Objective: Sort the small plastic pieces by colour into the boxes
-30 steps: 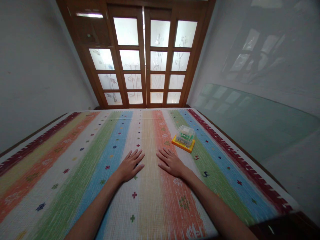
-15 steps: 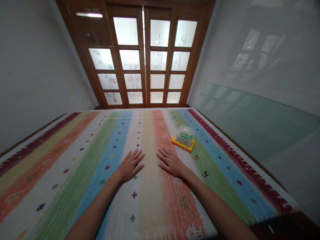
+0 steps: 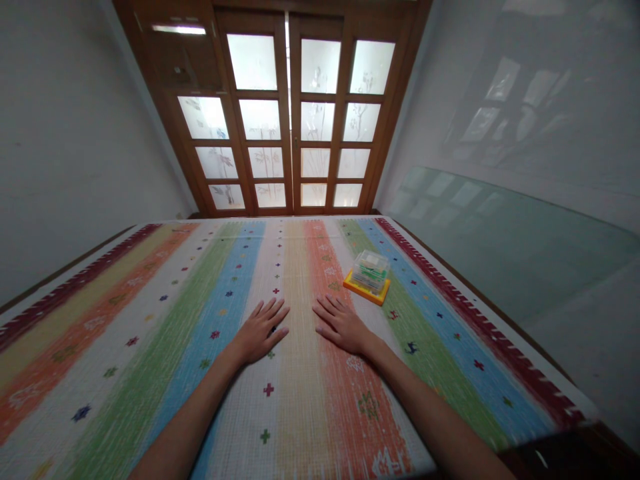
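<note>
My left hand (image 3: 261, 331) lies palm down on the striped tablecloth (image 3: 300, 387), its fingers spread over a white stripe and nothing in it. Opposite it, my right hand (image 3: 343, 325) rests flat on the orange stripe, also with fingers apart and holding nothing. A pale yellow stripe separates the two hands. Just beyond my right hand, a clear plastic box (image 3: 371, 270) stands on a flat yellow-orange base (image 3: 364, 291). Green and white items show through its walls; what they are I cannot make out.
Wooden doors (image 3: 295, 113) with frosted panes stand at the table's far end. A pale green glass panel (image 3: 500, 233) is along the right wall. A plain wall (image 3: 65, 133) rises on the left. A dark brown surface (image 3: 575, 457) shows at the lower right.
</note>
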`<state>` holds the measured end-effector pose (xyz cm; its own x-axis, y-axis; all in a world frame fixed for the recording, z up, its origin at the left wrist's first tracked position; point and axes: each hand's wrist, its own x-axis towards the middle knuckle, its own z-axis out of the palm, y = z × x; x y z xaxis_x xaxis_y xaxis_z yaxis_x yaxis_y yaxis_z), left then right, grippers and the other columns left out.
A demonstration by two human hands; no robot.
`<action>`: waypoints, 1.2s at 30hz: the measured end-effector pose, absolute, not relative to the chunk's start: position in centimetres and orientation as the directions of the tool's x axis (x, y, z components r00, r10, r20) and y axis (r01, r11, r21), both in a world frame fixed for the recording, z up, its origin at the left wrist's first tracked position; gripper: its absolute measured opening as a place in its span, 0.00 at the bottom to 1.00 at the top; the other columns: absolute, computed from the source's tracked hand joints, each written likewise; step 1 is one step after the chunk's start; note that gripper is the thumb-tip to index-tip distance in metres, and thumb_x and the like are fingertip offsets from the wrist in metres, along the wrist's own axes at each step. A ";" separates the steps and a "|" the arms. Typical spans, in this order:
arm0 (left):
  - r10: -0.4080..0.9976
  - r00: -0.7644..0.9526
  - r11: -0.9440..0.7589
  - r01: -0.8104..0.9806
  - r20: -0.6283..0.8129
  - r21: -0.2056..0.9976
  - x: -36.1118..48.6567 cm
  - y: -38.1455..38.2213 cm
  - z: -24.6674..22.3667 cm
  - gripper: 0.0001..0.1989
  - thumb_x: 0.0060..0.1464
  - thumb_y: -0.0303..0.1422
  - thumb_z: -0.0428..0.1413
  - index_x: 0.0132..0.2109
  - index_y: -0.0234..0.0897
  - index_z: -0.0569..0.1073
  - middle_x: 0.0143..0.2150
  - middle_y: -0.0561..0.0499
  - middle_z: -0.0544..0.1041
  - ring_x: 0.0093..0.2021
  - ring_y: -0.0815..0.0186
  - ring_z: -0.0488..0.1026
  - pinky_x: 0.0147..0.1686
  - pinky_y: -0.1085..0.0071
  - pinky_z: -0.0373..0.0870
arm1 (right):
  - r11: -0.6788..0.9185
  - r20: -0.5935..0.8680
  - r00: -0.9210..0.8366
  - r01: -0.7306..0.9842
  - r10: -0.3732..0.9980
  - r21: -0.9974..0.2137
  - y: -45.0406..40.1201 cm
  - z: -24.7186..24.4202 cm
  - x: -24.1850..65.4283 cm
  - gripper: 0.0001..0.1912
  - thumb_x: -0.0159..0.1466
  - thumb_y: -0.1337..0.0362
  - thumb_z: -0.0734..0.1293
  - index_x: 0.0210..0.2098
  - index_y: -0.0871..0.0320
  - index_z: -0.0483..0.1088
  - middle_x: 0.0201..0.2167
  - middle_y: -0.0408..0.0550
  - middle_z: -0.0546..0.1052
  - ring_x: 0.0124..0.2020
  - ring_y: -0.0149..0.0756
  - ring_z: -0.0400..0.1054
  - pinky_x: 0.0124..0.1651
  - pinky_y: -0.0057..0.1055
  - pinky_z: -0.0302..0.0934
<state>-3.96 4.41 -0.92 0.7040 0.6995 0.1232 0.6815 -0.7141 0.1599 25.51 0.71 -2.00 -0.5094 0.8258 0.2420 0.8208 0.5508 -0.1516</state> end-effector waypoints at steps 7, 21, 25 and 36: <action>0.705 0.700 -0.708 0.688 0.112 0.161 -3.9 4.4 -0.9 0.30 0.68 0.50 0.40 0.71 0.43 0.55 0.73 0.45 0.52 0.73 0.53 0.47 0.70 0.48 0.46 | 0.557 0.240 -0.518 0.818 0.821 -0.142 0.7 -1.9 25.5 0.30 0.71 0.50 0.58 0.68 0.56 0.59 0.69 0.57 0.58 0.70 0.51 0.50 0.69 0.55 0.47; 0.694 0.707 -0.720 0.675 0.137 0.160 -4.0 4.3 -0.7 0.30 0.68 0.50 0.40 0.71 0.47 0.53 0.73 0.48 0.53 0.73 0.55 0.48 0.70 0.49 0.46 | 0.550 0.226 -0.514 0.825 0.827 -0.135 0.7 -1.9 25.4 0.30 0.72 0.51 0.57 0.68 0.57 0.59 0.70 0.56 0.58 0.70 0.52 0.50 0.69 0.54 0.47; 0.702 0.701 -0.712 0.684 0.125 0.158 -3.9 4.2 -0.6 0.30 0.68 0.50 0.39 0.71 0.46 0.54 0.73 0.47 0.53 0.73 0.55 0.48 0.70 0.49 0.47 | 0.542 0.221 -0.508 0.830 0.832 -0.129 0.7 -1.9 25.4 0.30 0.72 0.50 0.57 0.68 0.57 0.59 0.70 0.55 0.58 0.70 0.53 0.51 0.69 0.53 0.47; 0.715 0.693 -0.698 0.698 0.094 0.160 -3.8 4.1 -0.4 0.31 0.68 0.51 0.39 0.71 0.43 0.55 0.73 0.46 0.53 0.73 0.54 0.48 0.70 0.50 0.46 | 0.540 0.199 -0.513 0.833 0.835 -0.120 0.6 -1.5 25.3 0.30 0.72 0.51 0.57 0.68 0.59 0.59 0.70 0.57 0.57 0.70 0.53 0.50 0.69 0.53 0.47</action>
<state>-3.77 4.09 -0.35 0.6932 0.7145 0.0944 0.6978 -0.6982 0.1601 25.35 0.60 -1.50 -0.5132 0.8348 0.1992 0.8328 0.5405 -0.1199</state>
